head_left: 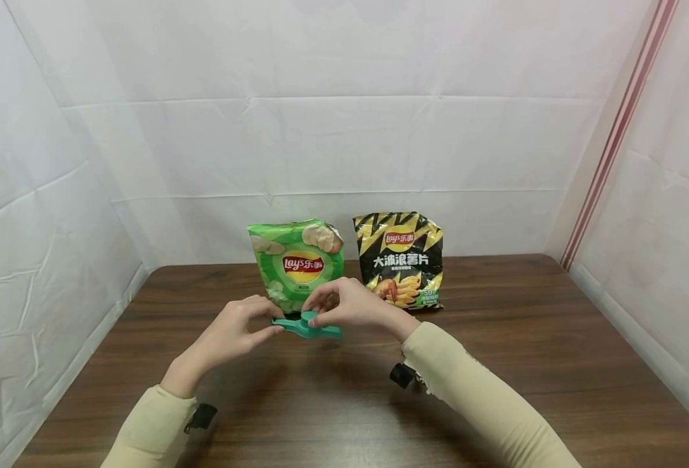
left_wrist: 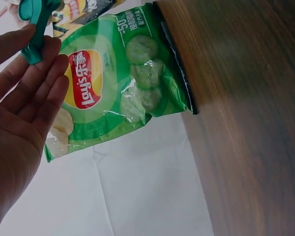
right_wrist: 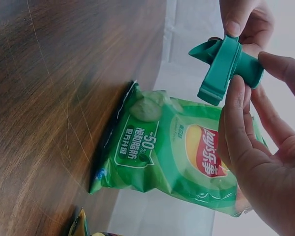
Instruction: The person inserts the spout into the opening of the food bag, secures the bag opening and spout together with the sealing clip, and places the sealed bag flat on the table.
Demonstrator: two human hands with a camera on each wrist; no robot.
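Observation:
A teal bag clip with a round cap [head_left: 309,327] is held in the air in front of a green bag of potato chips [head_left: 298,286]. My left hand [head_left: 236,328] pinches one end of the clip between thumb and fingers. At the clip's round cap, the thumb and fingers of my right hand [head_left: 350,304] grip its sides. The right wrist view shows the clip's long bar [right_wrist: 221,69] and a pointed part [right_wrist: 206,50] sticking out opposite the cap. Behind both hands the green bag stands upright, its lower part partly covered by them in the head view.
A black and yellow bag of chips [head_left: 400,260] stands upright to the right of the green one. Both are near the back edge of the brown wooden table [head_left: 496,364]. White sheeting [head_left: 344,143] hangs behind the table and along its sides.

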